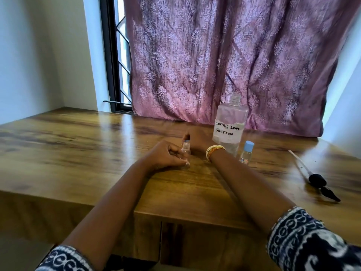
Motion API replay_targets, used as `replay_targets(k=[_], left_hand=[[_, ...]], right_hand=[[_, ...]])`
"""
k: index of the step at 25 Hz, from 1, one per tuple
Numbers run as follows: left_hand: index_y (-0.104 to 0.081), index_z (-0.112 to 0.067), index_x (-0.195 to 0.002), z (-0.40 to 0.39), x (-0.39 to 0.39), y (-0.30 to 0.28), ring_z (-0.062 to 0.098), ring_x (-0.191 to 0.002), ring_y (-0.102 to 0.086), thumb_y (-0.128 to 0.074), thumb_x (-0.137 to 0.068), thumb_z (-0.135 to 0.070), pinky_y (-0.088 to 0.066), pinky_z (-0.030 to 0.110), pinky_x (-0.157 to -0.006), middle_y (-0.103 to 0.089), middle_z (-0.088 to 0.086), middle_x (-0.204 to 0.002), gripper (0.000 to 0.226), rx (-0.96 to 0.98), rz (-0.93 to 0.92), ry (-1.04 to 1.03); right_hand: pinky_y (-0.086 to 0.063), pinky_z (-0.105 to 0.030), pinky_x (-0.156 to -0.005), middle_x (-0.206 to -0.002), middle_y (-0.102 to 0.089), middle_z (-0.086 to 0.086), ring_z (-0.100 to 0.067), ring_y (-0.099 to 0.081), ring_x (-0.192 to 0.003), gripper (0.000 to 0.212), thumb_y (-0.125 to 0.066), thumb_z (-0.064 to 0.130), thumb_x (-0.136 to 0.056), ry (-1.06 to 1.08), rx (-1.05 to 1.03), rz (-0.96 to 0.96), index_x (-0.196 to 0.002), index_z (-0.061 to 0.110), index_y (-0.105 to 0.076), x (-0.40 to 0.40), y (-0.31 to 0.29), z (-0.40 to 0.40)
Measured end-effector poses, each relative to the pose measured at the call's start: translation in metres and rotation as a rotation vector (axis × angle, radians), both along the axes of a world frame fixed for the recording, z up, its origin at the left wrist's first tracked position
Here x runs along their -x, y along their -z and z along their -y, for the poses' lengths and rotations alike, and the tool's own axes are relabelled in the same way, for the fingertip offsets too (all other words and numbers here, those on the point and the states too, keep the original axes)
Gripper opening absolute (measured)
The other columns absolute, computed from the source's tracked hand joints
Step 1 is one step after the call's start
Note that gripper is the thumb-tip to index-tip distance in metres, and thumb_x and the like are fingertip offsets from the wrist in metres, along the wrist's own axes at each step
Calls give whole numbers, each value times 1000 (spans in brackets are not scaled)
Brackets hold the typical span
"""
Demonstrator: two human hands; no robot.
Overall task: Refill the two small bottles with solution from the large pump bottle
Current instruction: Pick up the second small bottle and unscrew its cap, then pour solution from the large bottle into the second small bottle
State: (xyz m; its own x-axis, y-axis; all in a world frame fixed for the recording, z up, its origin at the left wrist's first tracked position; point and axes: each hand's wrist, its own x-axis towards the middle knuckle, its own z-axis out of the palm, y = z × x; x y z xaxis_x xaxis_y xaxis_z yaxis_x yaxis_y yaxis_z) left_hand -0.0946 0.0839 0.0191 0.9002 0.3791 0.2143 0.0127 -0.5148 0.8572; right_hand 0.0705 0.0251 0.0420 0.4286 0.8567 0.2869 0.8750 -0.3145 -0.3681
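patterned dark-blue and white sleeves [304, 241] sit closest to the lens, one at each lower corner, with both bare forearms reaching forward over the near edge of the wooden surface [68, 153]. left hand [166, 155] rests on the surface near its middle, fingers curled round a small clear bottle [185, 153] that stands upright and uncapped, its open neck showing just above the knuckles. right hand [193, 139] lies just behind that bottle, mostly hidden by it and by the wrist; a fingertip pokes up over the bottle's mouth, and whether the fingers pinch anything cannot be told. yellow bangles [214, 150] circle the right wrist.

toward the far edge, just right of the right wrist, stands the large clear bottle [229, 126], upright, its threaded neck open with no pump on it, a white label reading "contact lens solution" across its front, liquid low inside. second small bottle [246, 153] stands just beside it on the near right side, capped in light blue, apart from both hands.

near the right edge lies the pump head [317, 180], black, on its side, with its long pale tube [298, 163] pointing toward the far edge.

purple patterned curtain [224, 59] hangs behind the surface, a dark window frame [110, 55] to its left.
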Motion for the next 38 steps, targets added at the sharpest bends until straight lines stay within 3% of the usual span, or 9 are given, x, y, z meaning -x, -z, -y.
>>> replay_targets(k=[4,8,10,12,15,19,29,35,38], left_hand=[[-78,-8,-89,0,0,2,-3,-60,-61,-85,-69,-11,-47,10,-58,-74,3,-76,21,-17,7,-17],[-77,-8,-94,-1,-1,4,1,-63,-61,-86,-68,-16,-48,14,-62,-77,9,-83,28,-41,-5,-40],[-77,-10,-96,-2,-2,5,0,-65,-63,-86,-69,-18,-49,12,-62,-78,9,-87,30,-57,-2,-42],[-78,-13,-96,-2,-1,6,0,-69,-65,-86,-69,-17,-50,10,-63,-78,5,-87,28,-49,8,-42],[-77,-22,-89,0,-1,5,-7,-68,-66,-85,-70,-14,-47,6,-62,-77,-13,-75,22,-31,11,-32],[-75,-24,-88,2,-1,4,-12,-63,-64,-84,-71,-12,-43,2,-57,-72,-23,-66,23,-28,3,-28],[-76,-14,-98,-2,-3,6,-7,-69,-69,-83,-72,-10,-46,4,-59,-76,-16,-73,28,-12,6,-14],[-76,-11,-99,-4,-2,8,-1,-71,-70,-82,-73,-8,-48,6,-61,-78,-1,-87,27,0,30,14],[-76,-12,-99,-4,-3,8,-3,-71,-69,-82,-73,-9,-48,6,-61,-77,-1,-87,27,-7,30,16]], right_hand=[[-53,-36,-78,-99,-68,-19,-31,-64,-92,20,-67,10,-80,43,33,16,-96,-3,-66,0,4,4],[-38,-30,-64,-78,-55,-13,-25,-52,-73,12,-60,6,-83,125,31,57,-76,8,-51,8,8,28],[-45,-31,-69,-82,-56,-7,-21,-53,-78,8,-62,5,-82,154,18,10,-89,7,-58,16,12,52],[-51,-32,-76,-88,-64,-8,-19,-58,-82,16,-62,4,-80,169,-114,-55,-96,6,-65,24,12,79],[-52,-32,-73,-81,-67,-3,-19,-62,-80,12,-58,4,-77,242,-339,-63,-82,11,-67,32,11,120],[-41,-26,-57,-83,-63,-6,-22,-59,-78,20,-61,5,-74,341,-220,-81,-94,9,-62,23,18,151],[-34,-21,-51,-66,-51,4,-13,-49,-65,4,-59,5,-78,391,-236,-13,-80,8,-59,-3,21,160],[-29,-22,-49,-63,-51,7,-12,-48,-60,21,-67,20,-76,405,-346,31,-68,21,-48,3,24,159],[-42,-29,-64,-92,-54,-5,-22,-53,-82,34,-70,29,-76,579,-464,18,-98,10,-51,-10,20,161]])
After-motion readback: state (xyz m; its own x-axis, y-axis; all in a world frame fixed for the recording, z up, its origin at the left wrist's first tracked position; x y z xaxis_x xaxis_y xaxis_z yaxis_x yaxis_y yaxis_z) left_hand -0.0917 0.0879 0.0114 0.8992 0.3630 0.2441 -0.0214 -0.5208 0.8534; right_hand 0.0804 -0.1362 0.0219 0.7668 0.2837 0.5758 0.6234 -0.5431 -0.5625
